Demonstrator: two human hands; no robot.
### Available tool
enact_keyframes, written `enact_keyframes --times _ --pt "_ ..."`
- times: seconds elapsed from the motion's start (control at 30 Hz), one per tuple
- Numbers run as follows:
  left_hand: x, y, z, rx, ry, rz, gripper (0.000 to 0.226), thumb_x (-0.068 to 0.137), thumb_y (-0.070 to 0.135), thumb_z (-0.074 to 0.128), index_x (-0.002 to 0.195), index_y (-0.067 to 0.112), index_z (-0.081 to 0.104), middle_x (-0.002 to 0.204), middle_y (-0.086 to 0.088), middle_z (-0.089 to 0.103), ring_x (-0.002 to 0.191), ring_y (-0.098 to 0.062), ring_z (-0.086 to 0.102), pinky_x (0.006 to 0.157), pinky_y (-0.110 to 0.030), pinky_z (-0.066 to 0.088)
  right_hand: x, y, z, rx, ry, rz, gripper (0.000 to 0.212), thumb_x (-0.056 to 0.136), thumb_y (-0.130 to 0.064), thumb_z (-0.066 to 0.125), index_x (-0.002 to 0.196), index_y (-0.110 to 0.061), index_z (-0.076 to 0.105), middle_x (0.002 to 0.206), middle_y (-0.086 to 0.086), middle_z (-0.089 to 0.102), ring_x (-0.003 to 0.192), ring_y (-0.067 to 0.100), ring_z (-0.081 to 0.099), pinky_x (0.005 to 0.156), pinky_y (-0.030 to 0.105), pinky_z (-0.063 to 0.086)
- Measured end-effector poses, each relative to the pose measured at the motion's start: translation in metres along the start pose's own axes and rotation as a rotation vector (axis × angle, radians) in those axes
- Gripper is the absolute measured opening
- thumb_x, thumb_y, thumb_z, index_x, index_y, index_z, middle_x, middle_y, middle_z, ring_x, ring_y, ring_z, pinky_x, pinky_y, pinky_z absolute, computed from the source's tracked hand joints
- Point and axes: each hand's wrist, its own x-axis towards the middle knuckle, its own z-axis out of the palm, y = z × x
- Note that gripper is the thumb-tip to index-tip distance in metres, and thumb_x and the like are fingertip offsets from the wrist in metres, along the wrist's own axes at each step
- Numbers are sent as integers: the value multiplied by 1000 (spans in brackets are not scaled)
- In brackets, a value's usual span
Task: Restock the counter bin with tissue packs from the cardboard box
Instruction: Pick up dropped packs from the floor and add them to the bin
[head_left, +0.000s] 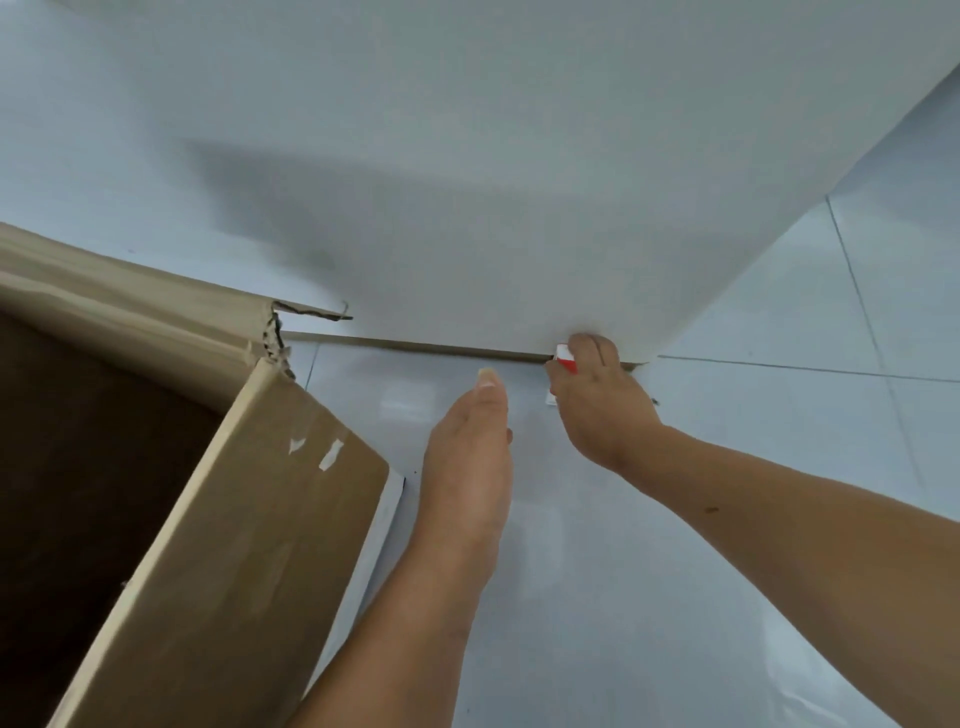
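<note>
An open brown cardboard box (218, 519) stands on the floor at the left; its inside is dark and I see no packs in it. My right hand (597, 400) grips a small red and white tissue pack (566, 359) on the floor, right at the foot of the white counter panel (467, 182). My left hand (467, 467) reaches forward beside it with straight fingers, edge-on, holding nothing. The counter bin is out of view.
Glossy white floor tiles (779, 571) spread under and to the right of my arms. The box's flap with torn tape marks (311, 452) sticks out toward my left forearm. A torn box corner (275, 338) touches the panel's base.
</note>
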Motion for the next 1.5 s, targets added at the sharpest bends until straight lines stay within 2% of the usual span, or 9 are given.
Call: enact_keyframes --times 0.33,0.63,0.8,0.93,1.07,1.13,1.27,1.4,1.5 --pt "-32 11 0 -46 -48 -20 51 104 52 36 143 25 54 122 10 60 116 -12 58 97 -34 39 -23 15 -37 38 76 -33 46 74 -10 70 119 -9 61 128 20 50 113 40 46 84 49 55" --pt "-8 -6 -10 48 3 2 55 103 56 36 147 26 50 147 3 54 134 -20 51 115 -46 37 -29 7 8 59 -15 62 59 74 -16 80 127 -4 56 126 17 53 114 34 51 86 41 52" --pt "-9 -7 -6 45 -10 -10 53 102 56 37 144 27 53 145 4 56 133 -19 52 113 -44 39 -20 7 7 331 -13 233 60 91 -16 62 145 -15 37 131 10 45 120 28 41 96 39 42" --pt "-3 -5 -3 37 -9 5 51 104 54 36 143 28 54 144 5 57 132 -18 52 114 -44 38 -16 1 9 364 -24 250 43 88 -16 59 130 -17 54 125 9 44 116 29 41 95 40 45" --pt "-15 8 -2 3 -16 -8 46 104 54 38 138 30 57 138 6 60 128 -17 55 110 -41 40 -30 -8 0 425 -192 243 38 93 -14 52 130 -20 46 125 8 54 109 27 54 89 41 50" --pt "-31 21 -3 -13 -24 -3 45 104 54 37 135 31 59 133 8 61 127 -17 55 109 -40 41 -41 -10 -16 445 -181 241 38 95 -16 50 133 -21 48 124 7 54 110 25 53 88 39 51" --pt "-83 54 -15 -24 -42 17 32 103 55 36 101 39 63 106 19 64 113 -9 61 99 -37 44 -68 -16 -80 548 -116 273 36 94 -17 52 130 -21 55 125 4 52 113 23 52 91 37 49" --pt "-147 100 -35 -83 -33 23 33 103 54 38 105 37 65 111 18 66 106 -3 64 97 -37 46 -96 -23 -180 630 -64 272 29 88 -18 58 117 -20 58 114 1 53 101 22 55 85 33 46" --pt "-198 148 -58 -102 -18 42 45 102 57 36 127 32 62 120 17 65 108 -2 62 95 -34 44 -113 -31 -271 692 -10 298 18 86 -21 62 102 -25 55 103 -4 51 87 18 56 73 31 46"
